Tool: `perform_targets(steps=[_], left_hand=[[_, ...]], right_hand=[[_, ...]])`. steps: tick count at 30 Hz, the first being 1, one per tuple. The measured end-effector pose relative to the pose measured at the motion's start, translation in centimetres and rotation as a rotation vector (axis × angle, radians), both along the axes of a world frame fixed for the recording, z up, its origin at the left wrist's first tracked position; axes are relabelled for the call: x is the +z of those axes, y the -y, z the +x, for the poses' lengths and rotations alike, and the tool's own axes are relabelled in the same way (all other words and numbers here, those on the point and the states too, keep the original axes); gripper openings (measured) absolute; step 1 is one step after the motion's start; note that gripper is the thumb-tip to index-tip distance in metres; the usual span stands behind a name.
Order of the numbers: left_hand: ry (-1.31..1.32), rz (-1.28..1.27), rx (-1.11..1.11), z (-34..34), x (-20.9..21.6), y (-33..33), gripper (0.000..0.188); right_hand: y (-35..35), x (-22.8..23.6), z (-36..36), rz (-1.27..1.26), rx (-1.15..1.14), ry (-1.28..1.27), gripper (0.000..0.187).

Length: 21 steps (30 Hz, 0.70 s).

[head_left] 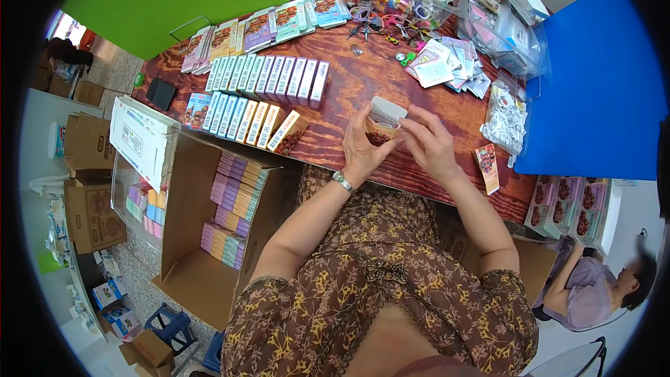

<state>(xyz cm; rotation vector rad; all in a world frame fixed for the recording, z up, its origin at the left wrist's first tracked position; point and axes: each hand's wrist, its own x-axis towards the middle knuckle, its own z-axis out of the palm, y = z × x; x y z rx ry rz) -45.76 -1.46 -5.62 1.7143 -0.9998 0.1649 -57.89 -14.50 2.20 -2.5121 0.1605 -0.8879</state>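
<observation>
Over the near edge of the table, my left hand (359, 151) grips a small open carton (382, 134) from its left side. Its white top flap (387, 108) stands up, and part of the printed front shows below. My right hand (430, 145) is closed, with fingertips and thumb at the carton's right edge and opening; anything inside the carton is hidden. Left of my hands stand two rows of filled cartons (269, 78) in green, purple, blue and orange. The nearest of these, an orange carton (288, 133), leans at the row's end.
Flattened cartons (286, 22) lie along the back. A clear bin (453, 1) of colourful trinkets, loose cards (447, 63), a bag of white packets (506, 117) and a flat orange carton (487, 167) are rightward. A cardboard box (183, 237) stands left; a person (590, 286) sits right.
</observation>
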Motion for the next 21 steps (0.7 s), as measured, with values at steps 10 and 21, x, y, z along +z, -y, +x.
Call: perform_targets(steps=[10,21], left_hand=[[-0.114,-0.013,-0.103,-0.9,-0.6,-0.8,0.084],[-0.122,0.021,-0.438,2.6,1.1,-4.5,0.034]], right_hand=[[0.2,-4.1,-0.1,0.373,0.125,-0.111,0.025],[1.3,-1.2,-0.6,0.525,0.285,-0.254,0.027]])
